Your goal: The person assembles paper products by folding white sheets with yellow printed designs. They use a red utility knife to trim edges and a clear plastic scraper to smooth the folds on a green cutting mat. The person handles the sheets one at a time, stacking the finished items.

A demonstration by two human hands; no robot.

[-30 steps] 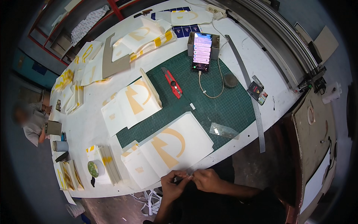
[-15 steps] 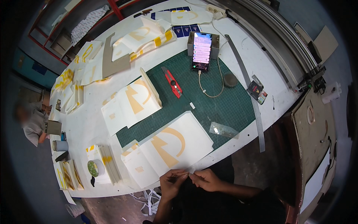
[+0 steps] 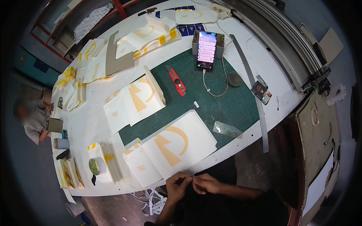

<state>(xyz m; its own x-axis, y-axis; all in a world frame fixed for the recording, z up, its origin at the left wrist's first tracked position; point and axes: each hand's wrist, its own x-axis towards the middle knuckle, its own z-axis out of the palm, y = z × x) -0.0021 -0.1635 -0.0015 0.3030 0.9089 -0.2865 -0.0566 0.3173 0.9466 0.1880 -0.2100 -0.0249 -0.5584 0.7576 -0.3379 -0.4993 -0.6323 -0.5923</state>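
Note:
Both hands meet at the table's front edge with their fingertips pinched together. My left hand (image 3: 176, 187) and my right hand (image 3: 207, 184) close on something too small to make out. Just beyond them lies a flat white paper sheet (image 3: 198, 137) with a pale orange printed design, partly over the green cutting mat (image 3: 184, 110). A similar folded stack of printed paper (image 3: 124, 109) rests farther left. On the mat are a red utility knife (image 3: 176, 81), a small white piece (image 3: 196, 104) and a clear plastic strip (image 3: 227, 129).
A lit phone (image 3: 206, 52) leans on a grey box (image 3: 220, 47), its cable looping over the mat. A long metal ruler (image 3: 250, 75) lies to the right. Paper stacks (image 3: 113, 162) and a tape roll (image 3: 97, 166) sit left. Another person (image 3: 36, 120) stands at the far left.
The whole view has shifted slightly. My hands stay together at the table edge, their fingertips still pinched. The other person's hand at the far left has moved a little.

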